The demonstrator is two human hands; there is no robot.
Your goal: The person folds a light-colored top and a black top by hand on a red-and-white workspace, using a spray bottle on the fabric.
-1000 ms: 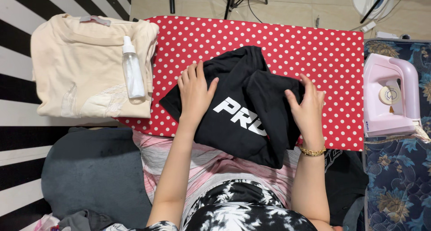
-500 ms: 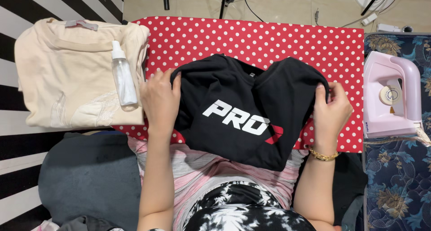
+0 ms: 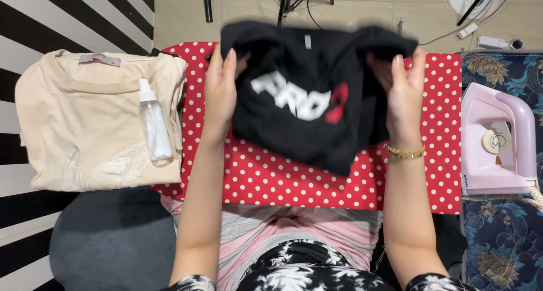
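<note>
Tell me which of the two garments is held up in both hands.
The black shirt with white lettering, gripped by left hand and right hand. The cream shirt lies folded, untouched.

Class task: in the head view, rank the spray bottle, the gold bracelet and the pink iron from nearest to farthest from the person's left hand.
1. Spray bottle, just left of the left hand, on the cream garment.
2. Gold bracelet, across on the right wrist.
3. Pink iron, at the far right edge.
</note>
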